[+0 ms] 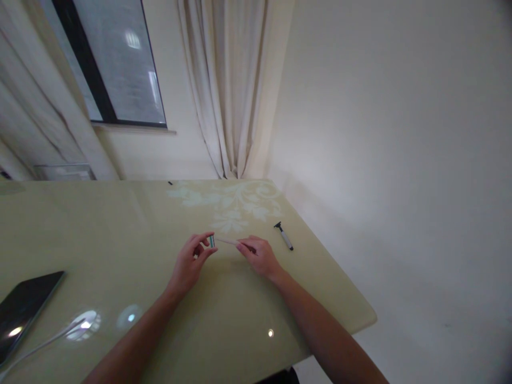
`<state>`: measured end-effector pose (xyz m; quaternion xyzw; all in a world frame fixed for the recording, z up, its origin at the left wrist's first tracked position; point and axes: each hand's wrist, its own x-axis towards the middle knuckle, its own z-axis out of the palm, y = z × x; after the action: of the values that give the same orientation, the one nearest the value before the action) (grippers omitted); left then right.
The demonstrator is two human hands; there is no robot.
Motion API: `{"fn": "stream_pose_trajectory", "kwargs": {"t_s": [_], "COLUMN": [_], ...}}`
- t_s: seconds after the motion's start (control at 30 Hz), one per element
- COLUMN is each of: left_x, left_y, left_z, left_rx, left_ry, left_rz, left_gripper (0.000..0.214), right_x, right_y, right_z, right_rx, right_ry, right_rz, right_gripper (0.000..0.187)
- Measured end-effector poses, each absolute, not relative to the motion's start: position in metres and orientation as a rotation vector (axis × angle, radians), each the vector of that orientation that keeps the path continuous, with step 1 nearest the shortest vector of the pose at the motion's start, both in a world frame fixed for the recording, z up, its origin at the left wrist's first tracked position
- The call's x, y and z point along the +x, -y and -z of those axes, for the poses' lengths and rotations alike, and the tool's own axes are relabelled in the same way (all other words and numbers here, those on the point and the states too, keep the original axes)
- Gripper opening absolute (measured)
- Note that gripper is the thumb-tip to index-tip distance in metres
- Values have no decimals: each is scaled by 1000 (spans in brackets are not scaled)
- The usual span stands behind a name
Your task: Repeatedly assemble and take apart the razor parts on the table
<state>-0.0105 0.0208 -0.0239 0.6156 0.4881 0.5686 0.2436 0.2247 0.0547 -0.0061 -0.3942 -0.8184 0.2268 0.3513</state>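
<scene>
Both my hands are over the middle of a glossy pale green table [120, 224]. My left hand [191, 262] pinches the small teal and white head [212, 241] of a razor between thumb and forefinger. My right hand [258, 255] is closed on the pale handle [228, 241] of the same razor, which runs level between the two hands just above the tabletop. A second razor [284, 236] with a black head and a white and black handle lies on the table, to the right of my right hand.
A dark tablet [24, 306] with a white cable [44, 344] lies at the table's near left. The table's right edge [344, 277] runs close to a bare wall. Behind the table hang curtains [228, 85] beside a window [116, 58]. A small dark speck [170, 183] sits at the far edge.
</scene>
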Motion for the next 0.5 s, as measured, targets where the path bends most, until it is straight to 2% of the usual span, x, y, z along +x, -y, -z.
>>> {"fn": "stream_pose_trajectory", "kwargs": {"t_s": [0.5], "left_x": [-8], "left_y": [-18], "left_z": [17], "left_rx": [1680], "left_ry": [-1353], "left_rz": [-1546], "left_gripper": [34], "right_x": [224], "right_y": [-55], "right_z": [5], "right_rx": [-1072], "right_ry": [2113], "right_rz": [-562], "right_gripper": [40]}}
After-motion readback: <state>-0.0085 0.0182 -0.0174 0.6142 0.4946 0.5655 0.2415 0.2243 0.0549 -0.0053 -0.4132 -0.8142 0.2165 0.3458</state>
